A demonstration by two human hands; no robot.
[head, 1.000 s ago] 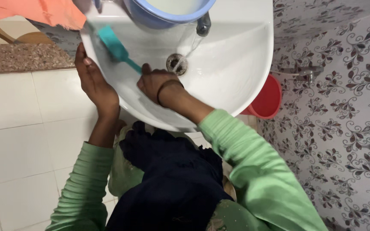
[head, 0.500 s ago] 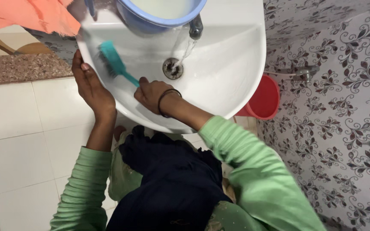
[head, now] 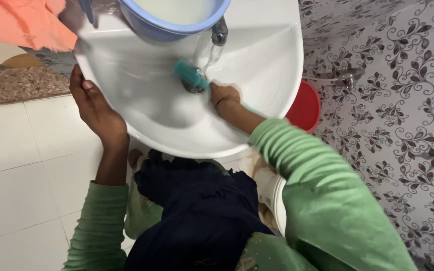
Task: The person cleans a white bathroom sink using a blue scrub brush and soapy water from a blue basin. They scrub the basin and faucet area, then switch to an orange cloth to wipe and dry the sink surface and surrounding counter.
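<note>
Looking down on a round white ceramic washbasin [head: 257, 65]; left hand [head: 94, 108] clamped over the basin's rim at nine o'clock, fingers curled onto the lip, thumb side underneath, bracing; right hand [head: 224, 96] down inside the bowl, closed tight round the handle of a teal plastic scrubbing brush [head: 191, 75]; brush head blurred, pressed flat on the basin floor right at the metal drain hole [head: 193, 88], touching or just over it; brush at ten o'clock from the right hand. Chrome tap [head: 219, 31] at twelve o'clock, thin stream of water [head: 209, 60] falling just beside the brush head; pale blue plastic bucket [head: 169, 22] perched on the basin's back edge, left of the tap. Orange cloth [head: 23, 25] off at ten o'clock; red plastic tub [head: 305, 106] on the patterned floor at three o'clock, half tucked under the bowl. Judging progress: bowl walls looking wet and bright white, no obvious grime showing; scrubbing seemingly down to the drain area; rinse and rim apparently left to do, though hard to tell through the blur.
</note>
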